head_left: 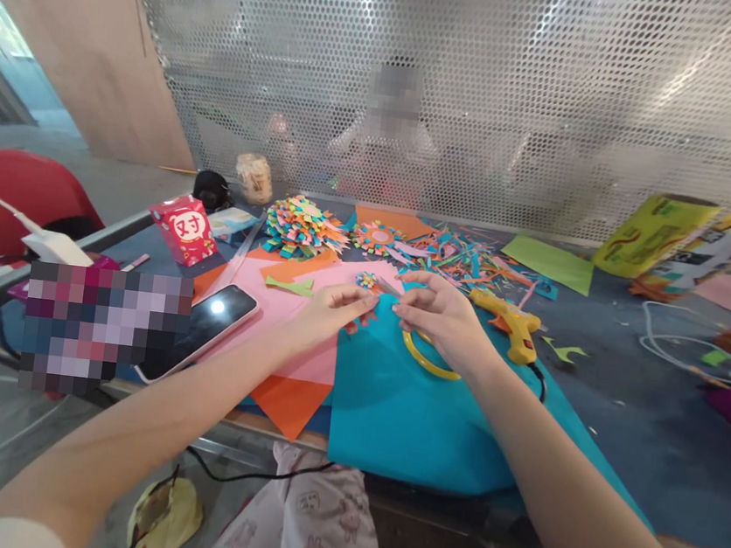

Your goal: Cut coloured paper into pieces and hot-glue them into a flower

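My left hand (328, 312) and my right hand (443, 316) reach out over a pink paper sheet (281, 317) and a teal paper sheet (404, 401) on the table. Between their fingertips lies a small multicoloured paper rosette (368, 281). The left hand's fingers are drawn together and pinch at its edge. The right hand's fingers are curled in a pinch beside it, over yellow scissors (425, 360); what they hold is too small to make out. A yellow glue gun (513, 324) lies just right of my right hand.
A phone (205, 326) lies at the left by a red box (184, 229). Finished paper rosettes (301, 227) and paper scraps (466, 259) sit further back. An orange sheet (288, 402) overhangs the table's near edge. A perforated metal screen (467, 74) stands behind, with a person beyond it.
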